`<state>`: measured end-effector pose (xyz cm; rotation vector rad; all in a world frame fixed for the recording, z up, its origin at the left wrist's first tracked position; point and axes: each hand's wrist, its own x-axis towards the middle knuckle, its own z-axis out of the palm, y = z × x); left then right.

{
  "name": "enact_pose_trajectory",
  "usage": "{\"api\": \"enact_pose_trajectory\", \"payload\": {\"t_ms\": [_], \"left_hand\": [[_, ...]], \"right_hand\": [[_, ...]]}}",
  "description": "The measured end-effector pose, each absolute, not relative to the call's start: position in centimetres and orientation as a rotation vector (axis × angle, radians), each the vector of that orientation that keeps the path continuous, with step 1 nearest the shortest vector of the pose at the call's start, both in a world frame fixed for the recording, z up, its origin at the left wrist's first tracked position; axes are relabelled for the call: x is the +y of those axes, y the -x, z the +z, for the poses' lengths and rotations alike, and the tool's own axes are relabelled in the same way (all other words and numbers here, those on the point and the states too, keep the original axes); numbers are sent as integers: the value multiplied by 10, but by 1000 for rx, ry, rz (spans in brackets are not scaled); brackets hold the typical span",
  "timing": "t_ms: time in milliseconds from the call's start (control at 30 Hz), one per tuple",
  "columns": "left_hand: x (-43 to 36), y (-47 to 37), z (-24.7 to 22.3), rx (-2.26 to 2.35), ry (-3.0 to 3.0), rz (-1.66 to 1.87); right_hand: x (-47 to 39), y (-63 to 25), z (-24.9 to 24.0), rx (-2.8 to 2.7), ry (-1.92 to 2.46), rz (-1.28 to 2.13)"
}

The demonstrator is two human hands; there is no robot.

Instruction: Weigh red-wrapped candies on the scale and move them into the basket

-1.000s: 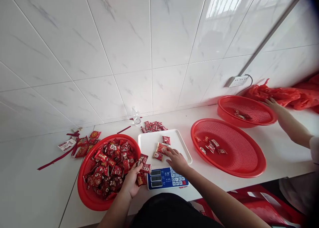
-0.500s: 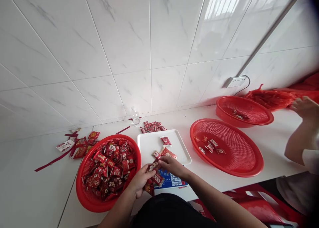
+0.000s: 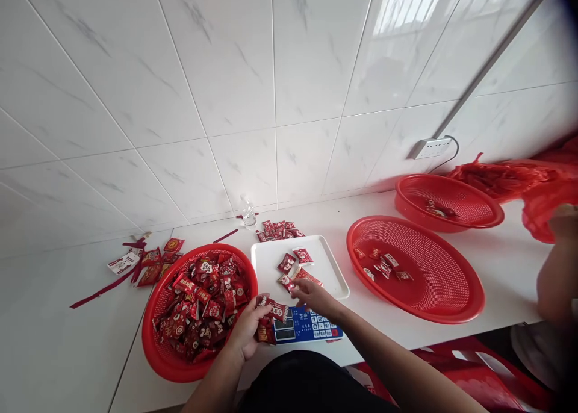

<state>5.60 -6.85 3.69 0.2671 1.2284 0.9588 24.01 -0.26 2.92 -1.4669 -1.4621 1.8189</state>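
Several red candy packets (image 3: pixel 276 310) are held in my left hand (image 3: pixel 249 327), beside the right rim of a full red basket (image 3: pixel 156 359) and over the left end of a blue scale panel (image 3: pixel 307 325). My right hand (image 3: pixel 316 298) is at the front edge of the white scale tray (image 3: pixel 332 262), its fingertips by a small red packet (image 3: pixel 287 282). Whether those fingers grip it cannot be made out. Other red packets (image 3: pixel 303 256) lie on the tray.
Two red baskets (image 3: pixel 447 280) (image 3: pixel 487 215) with a few packets stand to the right. Behind the tray are a packet pile (image 3: pixel 280 231) and a clear bottle (image 3: pixel 248 213). Another person's blurred arm (image 3: pixel 557 268) is at far right, by red bags (image 3: pixel 497 178).
One more red packet lies on the tray. My right hand has moved away from the packets in my left hand, up to the tray. The other person's hand has lowered beside a red bag.
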Motion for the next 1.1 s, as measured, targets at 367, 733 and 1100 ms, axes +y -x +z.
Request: {"api": "enact_pose_trajectory", "payload": {"t_ms": [367, 733, 1100], "left_hand": [[-55, -71, 44, 1266, -328, 949], [-54, -65, 43, 1242, -214, 897], [-68, -60, 39, 1187, -161, 876]], "right_hand": [[-17, -254, 20, -1425, 1472, 1734], [-5, -261, 19, -1498, 1433, 1687], [9, -243, 18, -1588, 1565, 1713]]}}
